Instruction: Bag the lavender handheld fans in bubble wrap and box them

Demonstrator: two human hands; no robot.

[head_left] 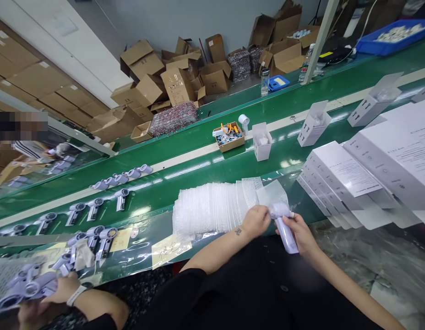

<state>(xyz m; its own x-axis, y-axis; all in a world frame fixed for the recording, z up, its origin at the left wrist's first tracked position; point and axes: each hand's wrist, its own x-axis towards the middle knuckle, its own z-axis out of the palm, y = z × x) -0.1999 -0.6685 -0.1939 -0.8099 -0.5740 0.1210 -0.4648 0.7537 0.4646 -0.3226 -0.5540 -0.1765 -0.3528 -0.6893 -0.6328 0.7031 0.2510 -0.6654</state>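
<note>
the right hand [302, 231] is closing around the handle of one lilac handheld fan [284, 227], fingers wrapped on it, holding it at the near edge of the green conveyor belt [205, 172]. the left hand [256, 221] is pinching together on the fan's head and on one clear bubble bag [272, 195] that is lying just behind it. that bag is sitting at the right end of a fanned stack of bubble bags [212, 208], too many and too overlapped to count.

to the right, a fanned row of flat white cartons [339, 178] is overlapping along the belt edge; about five edges are showing, though the exact count is hard to tell. further back on the belt, three opened white boxes are standing upright: one [261, 142] near the middle, a second [313, 123] beside it to the right, a third [373, 101] farther right. one small cardboard tray [229, 136] of tools is sitting left of them.

on the left, loose lilac fans [95, 208] are lying in two rough rows on the belt, a dozen or more. at the lower left, a co-worker's hand [61, 288], wearing a white wristband, is resting on a cluster of fans.
</note>
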